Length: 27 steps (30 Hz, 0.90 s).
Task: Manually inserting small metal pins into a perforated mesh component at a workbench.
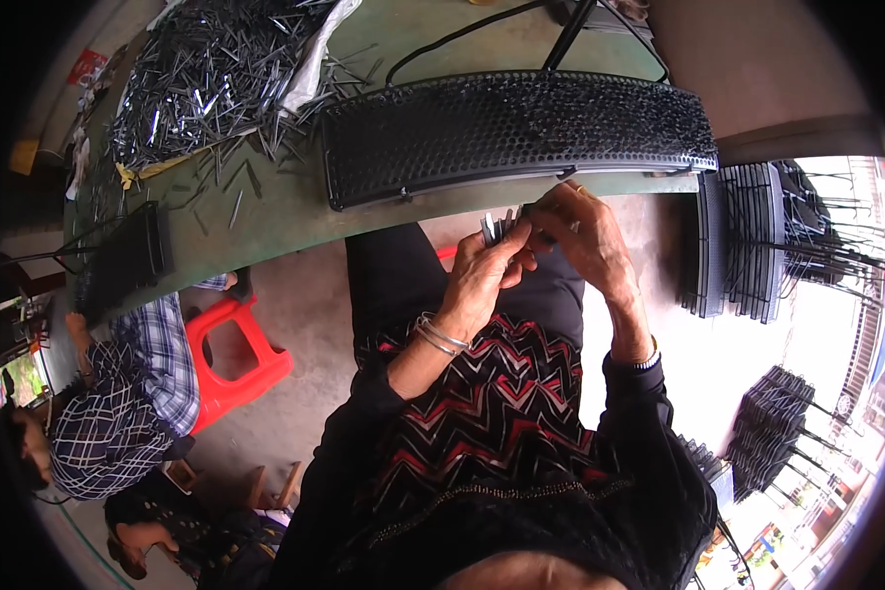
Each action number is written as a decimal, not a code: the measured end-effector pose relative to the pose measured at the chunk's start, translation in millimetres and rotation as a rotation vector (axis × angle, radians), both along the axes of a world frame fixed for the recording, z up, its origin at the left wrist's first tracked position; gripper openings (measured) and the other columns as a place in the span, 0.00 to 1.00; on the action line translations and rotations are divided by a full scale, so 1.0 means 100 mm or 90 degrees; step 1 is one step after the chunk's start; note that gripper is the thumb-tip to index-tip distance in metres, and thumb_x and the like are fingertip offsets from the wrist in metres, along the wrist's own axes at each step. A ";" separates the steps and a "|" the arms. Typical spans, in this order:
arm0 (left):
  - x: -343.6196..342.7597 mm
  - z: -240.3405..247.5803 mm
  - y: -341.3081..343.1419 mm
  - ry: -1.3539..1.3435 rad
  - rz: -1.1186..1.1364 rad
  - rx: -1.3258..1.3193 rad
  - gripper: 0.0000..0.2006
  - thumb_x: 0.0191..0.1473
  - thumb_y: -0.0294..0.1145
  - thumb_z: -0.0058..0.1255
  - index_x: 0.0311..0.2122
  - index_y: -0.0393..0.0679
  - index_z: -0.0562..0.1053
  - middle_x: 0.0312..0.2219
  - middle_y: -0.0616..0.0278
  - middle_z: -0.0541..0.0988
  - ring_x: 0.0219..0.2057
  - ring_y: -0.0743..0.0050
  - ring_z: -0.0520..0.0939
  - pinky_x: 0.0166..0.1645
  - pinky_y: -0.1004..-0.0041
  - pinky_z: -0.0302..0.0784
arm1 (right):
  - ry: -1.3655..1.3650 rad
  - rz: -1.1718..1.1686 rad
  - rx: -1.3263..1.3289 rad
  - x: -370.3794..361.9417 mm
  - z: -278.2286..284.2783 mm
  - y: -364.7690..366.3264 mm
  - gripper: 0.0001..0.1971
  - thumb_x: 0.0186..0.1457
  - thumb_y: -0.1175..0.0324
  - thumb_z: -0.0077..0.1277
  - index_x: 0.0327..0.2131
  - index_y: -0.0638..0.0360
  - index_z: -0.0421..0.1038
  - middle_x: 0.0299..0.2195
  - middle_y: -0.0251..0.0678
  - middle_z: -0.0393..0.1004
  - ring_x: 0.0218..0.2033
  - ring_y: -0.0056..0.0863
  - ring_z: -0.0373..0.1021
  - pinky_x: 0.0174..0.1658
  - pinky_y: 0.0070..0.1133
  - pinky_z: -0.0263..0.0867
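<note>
Above my lap, at the table's front edge, my left hand is closed round a few short, thin dark strips whose shiny ends stick up. Close beside it, my right hand has its fingers bent into a pinch near the left fingertips. Whatever those right fingers hold is hidden. Just beyond both hands lies a long black perforated metal panel with a wire frame. Its right part is densely covered with small dark pieces, while plain round holes show on the left.
A large heap of similar strips spreads over a sack at the far left of the green table. Another dark panel stands at the left, near a person on a red stool. Stacked black racks stand at the right.
</note>
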State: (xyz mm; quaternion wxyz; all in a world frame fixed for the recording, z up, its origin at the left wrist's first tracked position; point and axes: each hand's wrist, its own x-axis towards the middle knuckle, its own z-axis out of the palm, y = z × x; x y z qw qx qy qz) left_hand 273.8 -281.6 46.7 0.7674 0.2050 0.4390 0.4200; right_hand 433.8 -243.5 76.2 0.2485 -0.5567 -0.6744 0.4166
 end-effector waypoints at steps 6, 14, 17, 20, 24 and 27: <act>-0.04 -0.02 0.03 -0.007 -0.016 -0.028 0.16 0.60 0.42 0.48 0.42 0.39 0.74 0.27 0.60 0.80 0.18 0.90 0.64 0.20 0.85 0.55 | 0.039 -0.278 0.201 -0.01 0.14 0.04 0.03 0.55 0.77 0.49 0.34 0.62 0.70 0.26 0.37 0.75 0.25 0.24 0.72 0.31 0.21 0.67; 0.03 -0.03 0.03 -0.066 0.016 -0.020 0.14 0.61 0.43 0.46 0.37 0.40 0.70 0.28 0.56 0.79 0.19 0.90 0.60 0.21 0.85 0.55 | -0.075 -0.263 0.400 -0.05 -0.15 0.31 0.04 0.55 0.76 0.50 0.35 0.60 0.71 0.27 0.36 0.75 0.27 0.25 0.73 0.32 0.21 0.67; 0.02 -0.02 0.03 -0.060 0.008 -0.019 0.13 0.61 0.42 0.46 0.35 0.41 0.69 0.27 0.56 0.79 0.19 0.90 0.61 0.20 0.85 0.56 | -0.090 -0.241 0.380 -0.07 -0.21 0.32 0.04 0.55 0.75 0.50 0.35 0.58 0.72 0.29 0.37 0.73 0.28 0.28 0.73 0.32 0.23 0.67; 0.04 0.01 0.04 -0.044 0.001 -0.015 0.13 0.61 0.42 0.46 0.35 0.41 0.69 0.27 0.57 0.79 0.19 0.90 0.64 0.20 0.85 0.56 | -0.181 -0.217 0.399 -0.08 -0.19 0.33 0.05 0.54 0.74 0.51 0.35 0.57 0.73 0.29 0.37 0.71 0.29 0.28 0.72 0.32 0.24 0.67; 0.01 -0.03 0.02 -0.035 0.003 0.009 0.13 0.61 0.39 0.47 0.38 0.39 0.70 0.30 0.53 0.79 0.21 0.87 0.70 0.21 0.86 0.60 | -0.239 -0.214 0.371 -0.17 -0.17 0.31 0.06 0.53 0.70 0.53 0.36 0.57 0.74 0.28 0.36 0.68 0.31 0.28 0.70 0.33 0.25 0.65; 0.01 -0.02 0.02 -0.028 0.029 0.016 0.12 0.60 0.39 0.48 0.37 0.39 0.70 0.29 0.52 0.80 0.21 0.86 0.72 0.21 0.86 0.60 | -0.055 -0.210 0.193 -0.14 -0.01 0.20 0.08 0.52 0.69 0.55 0.35 0.60 0.74 0.30 0.36 0.69 0.31 0.27 0.69 0.34 0.23 0.64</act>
